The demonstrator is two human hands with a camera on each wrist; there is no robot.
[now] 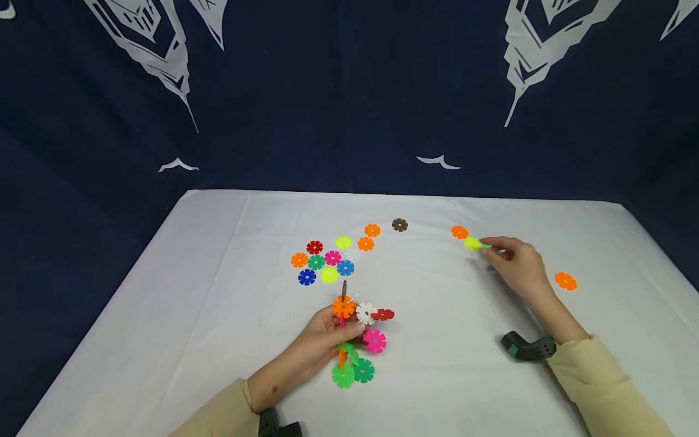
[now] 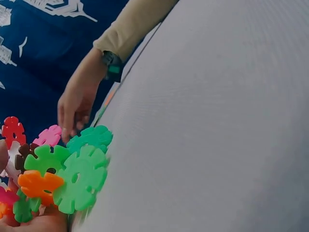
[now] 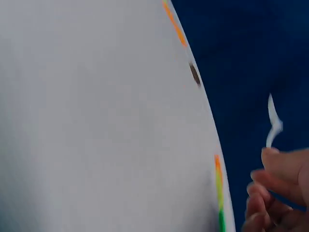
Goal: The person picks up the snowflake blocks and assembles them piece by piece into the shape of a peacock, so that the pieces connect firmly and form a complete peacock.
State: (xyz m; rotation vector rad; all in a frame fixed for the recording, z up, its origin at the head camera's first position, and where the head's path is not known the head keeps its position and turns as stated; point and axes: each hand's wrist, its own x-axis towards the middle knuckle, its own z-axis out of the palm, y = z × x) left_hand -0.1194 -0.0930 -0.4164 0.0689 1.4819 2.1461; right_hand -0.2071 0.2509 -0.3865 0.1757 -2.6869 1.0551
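My left hand (image 1: 327, 334) grips a cluster of interlocking plastic snowflake discs (image 1: 374, 341) slotted together at angles, in orange, white, red, pink, brown and greens. In the left wrist view, a light green disc (image 2: 81, 179) and an orange disc (image 2: 40, 186) stand out on the cluster's near side. Over the right part of the table is my right hand (image 1: 516, 267), its fingers loosely bent with nothing visible between them. By its fingertips lie a yellow disc (image 1: 472, 244) and an orange disc (image 1: 459, 232); a green disc (image 3: 221, 220) there is mostly hidden by the hand in the head view.
Several loose discs, including a dark blue disc (image 1: 307, 277) and a red disc (image 1: 314, 247), lie flat beyond the left hand. Farther back is a brown disc (image 1: 400, 224). One orange disc (image 1: 565, 281) lies right of the right hand. A navy curtain (image 1: 349, 97) hangs behind the white-covered table (image 1: 437, 388).
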